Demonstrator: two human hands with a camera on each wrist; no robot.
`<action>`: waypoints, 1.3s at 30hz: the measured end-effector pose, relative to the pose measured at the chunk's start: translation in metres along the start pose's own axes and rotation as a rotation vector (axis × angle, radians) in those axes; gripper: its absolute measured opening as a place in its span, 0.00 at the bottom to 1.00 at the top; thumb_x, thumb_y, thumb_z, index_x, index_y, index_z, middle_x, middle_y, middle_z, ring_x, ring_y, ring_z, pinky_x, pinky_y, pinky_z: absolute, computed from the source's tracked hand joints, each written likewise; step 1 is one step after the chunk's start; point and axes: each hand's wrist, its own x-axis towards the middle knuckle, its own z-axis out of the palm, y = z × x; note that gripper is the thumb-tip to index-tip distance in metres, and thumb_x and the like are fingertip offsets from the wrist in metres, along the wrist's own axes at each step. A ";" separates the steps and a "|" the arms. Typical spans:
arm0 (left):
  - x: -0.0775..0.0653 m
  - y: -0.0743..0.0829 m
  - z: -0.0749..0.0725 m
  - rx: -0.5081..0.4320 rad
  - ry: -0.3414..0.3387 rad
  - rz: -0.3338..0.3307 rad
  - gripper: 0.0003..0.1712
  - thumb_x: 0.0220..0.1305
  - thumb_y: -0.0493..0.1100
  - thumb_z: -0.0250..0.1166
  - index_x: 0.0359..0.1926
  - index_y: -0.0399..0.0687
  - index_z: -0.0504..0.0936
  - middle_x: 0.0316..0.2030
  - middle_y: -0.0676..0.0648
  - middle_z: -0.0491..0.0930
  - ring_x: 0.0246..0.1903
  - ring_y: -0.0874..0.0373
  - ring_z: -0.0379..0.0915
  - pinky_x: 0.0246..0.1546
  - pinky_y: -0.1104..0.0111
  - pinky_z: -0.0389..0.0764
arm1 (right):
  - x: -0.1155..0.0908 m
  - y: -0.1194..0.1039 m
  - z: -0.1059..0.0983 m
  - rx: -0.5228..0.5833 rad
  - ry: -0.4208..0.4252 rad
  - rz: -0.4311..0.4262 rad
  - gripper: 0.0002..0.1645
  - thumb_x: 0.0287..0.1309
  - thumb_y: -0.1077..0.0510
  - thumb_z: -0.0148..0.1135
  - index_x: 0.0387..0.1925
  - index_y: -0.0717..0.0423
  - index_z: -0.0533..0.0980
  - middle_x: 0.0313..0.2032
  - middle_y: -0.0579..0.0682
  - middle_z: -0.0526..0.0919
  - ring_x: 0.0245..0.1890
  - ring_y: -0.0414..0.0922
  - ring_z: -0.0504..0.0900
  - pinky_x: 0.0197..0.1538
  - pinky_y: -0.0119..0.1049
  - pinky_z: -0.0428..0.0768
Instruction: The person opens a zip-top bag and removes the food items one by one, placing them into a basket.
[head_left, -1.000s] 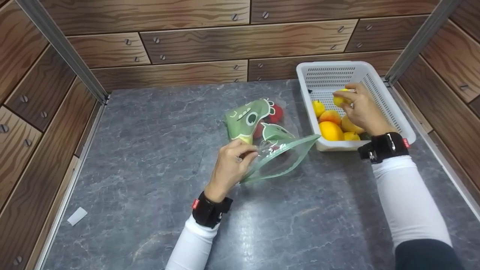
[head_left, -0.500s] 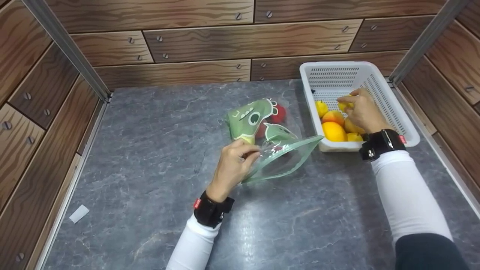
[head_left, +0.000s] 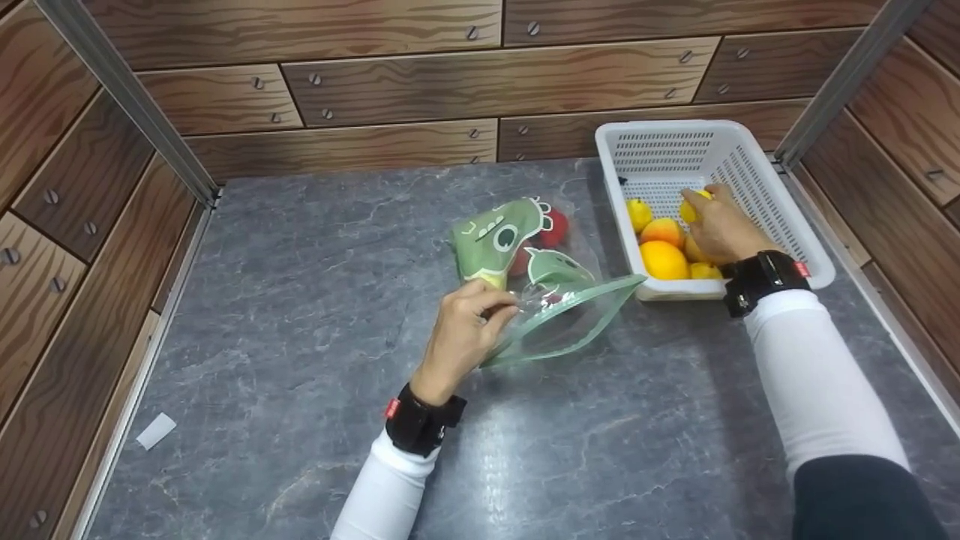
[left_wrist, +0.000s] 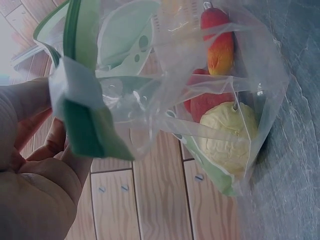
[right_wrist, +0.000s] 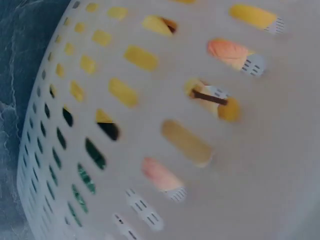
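My left hand point(head_left: 469, 330) pinches the edge of a clear zip bag point(head_left: 551, 319) with green trim and a printed green cartoon creature. The bag's mouth gapes toward the near side. Inside, the left wrist view shows a pale yellow round fruit point(left_wrist: 227, 135), a red round fruit point(left_wrist: 207, 100) and a long red-and-yellow fruit point(left_wrist: 218, 42). Over on the right, my right hand point(head_left: 729, 229) reaches into a white plastic basket point(head_left: 784, 202), its fingers around a small yellow fruit point(head_left: 694, 206). In the right wrist view, the slotted basket wall point(right_wrist: 240, 170) hides this hand.
Beside the right hand in the basket lie an orange point(head_left: 664, 260), a peach-coloured fruit point(head_left: 661, 232) and a yellow pear-shaped fruit point(head_left: 639, 215). A small white paper piece point(head_left: 156, 431) lies on the grey tabletop point(head_left: 300, 300) at left. Wood-patterned walls point(head_left: 390, 90) enclose the table.
My right hand has lowered the yellow fruit deeper into the basket and slightly toward the near side. The left hand and the bag have stayed in place.
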 end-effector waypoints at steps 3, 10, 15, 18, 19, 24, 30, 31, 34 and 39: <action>0.000 0.000 0.000 0.000 0.001 0.001 0.06 0.56 0.30 0.76 0.36 0.37 0.90 0.31 0.44 0.84 0.28 0.57 0.79 0.31 0.70 0.82 | 0.001 -0.001 -0.001 0.077 -0.102 0.096 0.40 0.76 0.55 0.44 0.82 0.58 0.44 0.77 0.75 0.34 0.71 0.79 0.52 0.70 0.74 0.56; -0.001 -0.001 0.001 -0.013 0.007 0.010 0.06 0.56 0.30 0.76 0.36 0.38 0.90 0.31 0.44 0.84 0.27 0.56 0.78 0.30 0.71 0.82 | 0.003 0.002 0.001 0.107 -0.166 0.109 0.42 0.75 0.53 0.46 0.83 0.52 0.44 0.78 0.71 0.27 0.69 0.78 0.55 0.68 0.76 0.59; 0.000 -0.001 0.002 -0.017 -0.005 0.016 0.05 0.57 0.31 0.76 0.36 0.36 0.90 0.31 0.43 0.84 0.28 0.56 0.80 0.31 0.71 0.83 | 0.006 0.003 0.003 0.092 -0.130 0.107 0.44 0.69 0.57 0.50 0.82 0.55 0.48 0.77 0.72 0.31 0.64 0.75 0.60 0.65 0.71 0.67; 0.001 0.000 0.002 -0.013 -0.001 0.015 0.05 0.57 0.31 0.75 0.36 0.36 0.90 0.31 0.44 0.84 0.27 0.56 0.79 0.31 0.71 0.83 | 0.007 0.004 0.003 0.086 -0.116 0.086 0.45 0.67 0.58 0.51 0.81 0.59 0.48 0.77 0.73 0.33 0.68 0.75 0.55 0.70 0.71 0.61; 0.001 0.000 0.001 -0.011 -0.001 0.017 0.05 0.57 0.31 0.75 0.36 0.36 0.90 0.31 0.44 0.84 0.27 0.56 0.79 0.31 0.71 0.83 | 0.008 0.003 0.003 0.086 -0.113 0.079 0.45 0.67 0.58 0.52 0.81 0.60 0.47 0.77 0.73 0.34 0.70 0.75 0.53 0.71 0.72 0.58; 0.001 -0.001 0.001 -0.011 -0.001 0.016 0.04 0.58 0.30 0.75 0.36 0.37 0.90 0.30 0.44 0.84 0.27 0.57 0.78 0.30 0.71 0.82 | 0.010 0.004 0.004 0.175 -0.106 0.094 0.48 0.69 0.59 0.54 0.81 0.63 0.42 0.77 0.74 0.38 0.72 0.73 0.52 0.74 0.72 0.51; 0.000 -0.001 0.000 -0.007 -0.001 0.012 0.04 0.59 0.32 0.75 0.36 0.36 0.90 0.30 0.44 0.84 0.27 0.56 0.79 0.30 0.71 0.83 | 0.012 0.004 0.006 0.147 -0.129 0.126 0.49 0.71 0.54 0.53 0.81 0.62 0.40 0.78 0.71 0.33 0.69 0.75 0.56 0.72 0.72 0.55; 0.000 -0.001 0.000 -0.005 0.000 0.010 0.04 0.59 0.32 0.75 0.36 0.36 0.90 0.30 0.44 0.84 0.27 0.56 0.79 0.30 0.71 0.83 | 0.012 0.004 0.006 0.117 -0.136 0.125 0.48 0.71 0.54 0.52 0.81 0.62 0.40 0.78 0.71 0.33 0.70 0.75 0.55 0.73 0.72 0.54; 0.000 0.000 0.000 -0.008 -0.004 0.005 0.04 0.58 0.32 0.75 0.36 0.36 0.90 0.31 0.44 0.84 0.28 0.56 0.80 0.31 0.71 0.83 | 0.014 0.005 0.008 0.068 -0.175 0.126 0.45 0.72 0.54 0.49 0.81 0.65 0.42 0.78 0.73 0.36 0.73 0.77 0.48 0.74 0.72 0.47; 0.000 0.000 -0.001 -0.007 -0.011 -0.001 0.04 0.58 0.31 0.75 0.36 0.36 0.90 0.31 0.44 0.84 0.28 0.56 0.79 0.31 0.71 0.83 | 0.015 0.007 0.011 0.005 -0.200 0.123 0.41 0.72 0.55 0.46 0.77 0.74 0.49 0.77 0.76 0.44 0.75 0.75 0.45 0.75 0.71 0.40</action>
